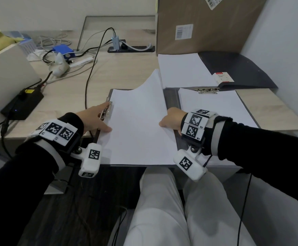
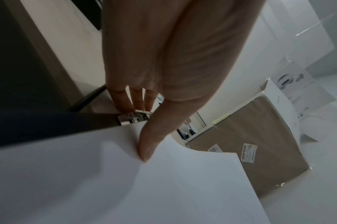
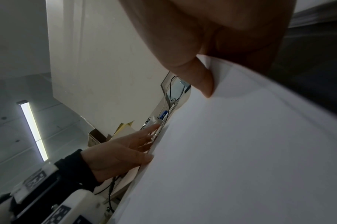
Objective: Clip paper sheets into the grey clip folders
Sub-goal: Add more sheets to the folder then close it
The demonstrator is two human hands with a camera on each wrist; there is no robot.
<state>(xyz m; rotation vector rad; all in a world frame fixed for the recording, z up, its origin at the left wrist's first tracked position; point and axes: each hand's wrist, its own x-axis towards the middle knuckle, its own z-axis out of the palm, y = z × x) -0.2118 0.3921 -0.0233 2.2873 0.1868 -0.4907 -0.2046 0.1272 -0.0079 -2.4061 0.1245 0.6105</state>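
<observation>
a flat dark grey clip folder (image 1: 111, 92) lies at the near edge of the desk, its silver metal clip (image 1: 107, 108) on the left side. a stack of plain white paper sheets (image 1: 137, 132) covers it, the far right corner curling upward. to its right lies a second grey clip folder (image 1: 171, 100), white sheets (image 1: 214, 107) under its silver clip (image 1: 206, 90) at the far edge.

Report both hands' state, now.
Left hand: open, fingers on the metal clip, thumb on the paper.
Right hand: pinching the paper's edge.
</observation>
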